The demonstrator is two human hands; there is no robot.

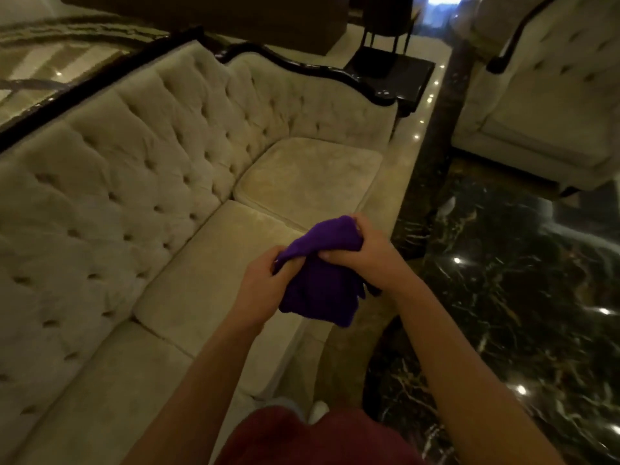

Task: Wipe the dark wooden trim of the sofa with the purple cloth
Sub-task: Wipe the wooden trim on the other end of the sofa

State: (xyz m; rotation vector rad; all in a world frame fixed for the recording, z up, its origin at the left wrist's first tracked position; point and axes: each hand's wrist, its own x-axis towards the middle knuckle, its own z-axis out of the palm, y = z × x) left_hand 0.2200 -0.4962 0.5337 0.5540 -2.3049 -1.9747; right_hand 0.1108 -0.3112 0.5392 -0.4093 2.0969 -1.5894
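Note:
I hold a bunched purple cloth (318, 280) in front of me with both hands, above the front edge of a cream tufted sofa (141, 182). My left hand (261, 286) grips the cloth's left side. My right hand (359, 250) grips its upper right part, fingers curled over the fabric. The sofa's dark wooden trim (322, 73) runs glossy and curved along the top of the backrest and the far arm, well beyond both hands. The cloth touches no trim.
A dark side table (396, 67) with a black stand sits past the sofa's far arm. A second cream armchair (543, 105) with dark trim stands at the right. Dark polished marble floor (503, 297) spreads to my right.

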